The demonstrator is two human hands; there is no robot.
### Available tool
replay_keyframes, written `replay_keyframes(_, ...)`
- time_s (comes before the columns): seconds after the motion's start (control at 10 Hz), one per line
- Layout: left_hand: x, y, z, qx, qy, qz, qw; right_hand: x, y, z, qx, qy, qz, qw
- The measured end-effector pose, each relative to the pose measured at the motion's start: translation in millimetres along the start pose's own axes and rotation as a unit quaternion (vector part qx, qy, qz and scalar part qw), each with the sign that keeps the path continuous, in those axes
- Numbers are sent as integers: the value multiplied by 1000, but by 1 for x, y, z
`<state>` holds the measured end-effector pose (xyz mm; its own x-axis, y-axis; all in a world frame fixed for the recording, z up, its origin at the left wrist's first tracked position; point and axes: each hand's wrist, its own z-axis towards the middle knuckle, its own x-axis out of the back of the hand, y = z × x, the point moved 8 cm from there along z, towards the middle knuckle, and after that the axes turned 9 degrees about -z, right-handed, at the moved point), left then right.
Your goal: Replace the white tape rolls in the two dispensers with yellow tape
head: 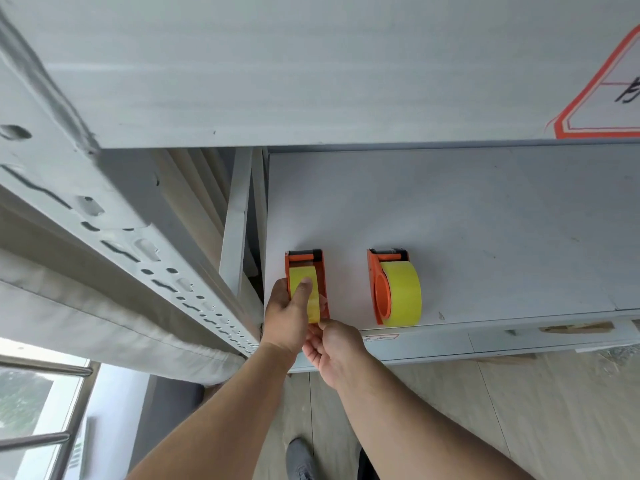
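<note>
My left hand grips the left dispenser on the shelf, thumb pressing its yellow roll to steady it. My right hand pinches the roll's near edge. The right dispenser already stands loaded.

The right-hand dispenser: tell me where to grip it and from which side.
Grip the right dispenser across the yellow tape roll, coming from above with fingers on the orange side plate and the roll's open right face. It stands upright on the shelf, untouched, serrated end pointing away.
</note>
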<state>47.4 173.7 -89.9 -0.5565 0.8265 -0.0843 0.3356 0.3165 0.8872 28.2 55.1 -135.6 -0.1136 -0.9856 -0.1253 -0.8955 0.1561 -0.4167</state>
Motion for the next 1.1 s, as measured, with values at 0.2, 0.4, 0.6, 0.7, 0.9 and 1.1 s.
replay_keyframes(0.2,2,7,-6,-10,-2,19,1000,-2,2,1,-9,16,32,999)
replay_keyframes(0.4,6,6,-2,-38,10,62,997,4,4,6,-5,29,12,999)
replay_keyframes(0.6,5,7,-2,-47,-10,58,997,6,1,8,-3,35,-6,999)
replay_keyframes(0.7,7,2,-2,-47,-12,69,996,7,1,11,-4,37,-21,999)
replay_keyframes(0.9,11,2,-4,-43,-18,65,997,10,-1,4,1,33,-63,997)
replay_keyframes(1.1,20,4,-16,-34,-14,65,997,23,0,-11,20,50,-96,994)
